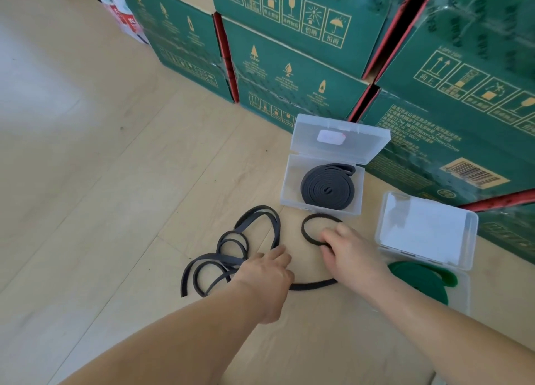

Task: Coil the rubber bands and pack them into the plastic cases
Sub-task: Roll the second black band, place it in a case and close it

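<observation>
Wood floor (86, 182) is viewed from above, with green cartons (289, 66) stacked along the far and right sides.

Two clear plastic cases are set open on the floor in front of the cartons. The middle case (292, 182) is stood with its lid (362, 141) tipped up towards a carton, and a small pale label (330, 137) is seen on that lid. A grey band (327, 189) is packed inside its base, wound into a flat spiral. The right case (470, 239) is placed nearer, at the right forearm. A white sheet (419, 234) is seen in its lid and a green band (417, 280) is coiled in its base, partly hidden by the arm.

A black band (315, 285) is left loose on the floor just in front of the middle case. It is bunched in uneven loops on the left, run under both hands, and closed into one small loop on the right.

The right hand (350, 251) is curled, and the small loop is pinched between thumb and fingers. The left hand (266, 274) is laid palm down over the bunched strands. Its fingertips are hidden, so whether the band is gripped or only pressed cannot be told.
</observation>
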Tool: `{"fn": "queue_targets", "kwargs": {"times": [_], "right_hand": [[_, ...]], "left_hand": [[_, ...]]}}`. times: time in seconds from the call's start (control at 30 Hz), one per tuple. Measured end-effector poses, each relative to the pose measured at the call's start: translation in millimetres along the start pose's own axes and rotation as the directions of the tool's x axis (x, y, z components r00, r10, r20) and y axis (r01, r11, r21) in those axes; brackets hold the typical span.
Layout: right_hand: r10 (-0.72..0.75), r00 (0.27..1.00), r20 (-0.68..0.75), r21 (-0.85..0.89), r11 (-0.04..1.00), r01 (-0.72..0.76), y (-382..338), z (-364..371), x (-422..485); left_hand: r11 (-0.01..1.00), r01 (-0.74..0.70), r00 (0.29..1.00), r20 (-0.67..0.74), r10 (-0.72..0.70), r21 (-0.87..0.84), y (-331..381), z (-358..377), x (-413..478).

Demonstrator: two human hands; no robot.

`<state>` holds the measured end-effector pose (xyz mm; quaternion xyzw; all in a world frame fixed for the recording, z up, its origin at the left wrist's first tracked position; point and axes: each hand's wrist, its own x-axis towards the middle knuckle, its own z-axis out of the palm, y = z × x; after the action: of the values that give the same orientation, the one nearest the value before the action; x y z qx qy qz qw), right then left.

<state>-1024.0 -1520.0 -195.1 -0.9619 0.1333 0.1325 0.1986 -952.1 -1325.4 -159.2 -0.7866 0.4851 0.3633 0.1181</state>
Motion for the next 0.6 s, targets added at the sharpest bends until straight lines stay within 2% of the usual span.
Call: {"fn": "queue_targets", "kwargs": {"times": [0.03,0.1,0.17,0.27,0.33,0.4,0.47,0.5,0.57,0.6], "right_hand": [[0.017,1.000,-0.014,0.047,0.999,-0.017,-5,-3,0],[0.103,0.994,-0.029,0.262,0.961,-0.092,-20,-17,1],[0.181,0.982,-0.060,0.491,0.862,-0.129,-39,-40,5],[0.224,0.972,-0.076,0.675,0.729,-0.115,-71,-88,5],[0.237,0.967,-0.094,0.764,0.640,-0.082,-90,-120,-4],[0.215,0.969,-0.121,0.802,0.596,-0.032,-102,-148,-16],[0.158,0.984,-0.085,0.840,0.542,-0.014,-110,-175,-31],[0.127,0.990,-0.058,0.875,0.484,-0.011,-114,-189,-38],[0.061,0.998,-0.022,0.915,0.403,-0.004,-124,-217,-53],[0.034,0.999,-0.029,0.910,0.415,0.012,-129,-231,-61]], "left_hand": [[0.999,-0.016,1.000,0.023,0.015,0.052,-2,1,-2],[0.984,-0.062,0.997,0.058,0.053,0.165,-5,3,-9],[0.964,-0.103,0.991,0.113,0.077,0.244,-6,6,-18],[0.963,-0.104,0.987,0.143,0.069,0.250,-1,14,-30],[0.994,-0.038,0.991,0.128,0.024,0.106,-2,8,-35],[0.974,0.068,0.998,-0.004,-0.070,-0.214,-8,-15,-40],[0.811,0.076,0.951,-0.202,-0.233,-0.580,-15,-53,-48],[0.733,0.041,0.911,-0.275,-0.306,-0.679,-17,-74,-52],[0.643,-0.022,0.825,-0.377,-0.421,-0.766,-17,-112,-64],[0.596,-0.048,0.777,-0.405,-0.482,-0.802,-15,-126,-69]]}}
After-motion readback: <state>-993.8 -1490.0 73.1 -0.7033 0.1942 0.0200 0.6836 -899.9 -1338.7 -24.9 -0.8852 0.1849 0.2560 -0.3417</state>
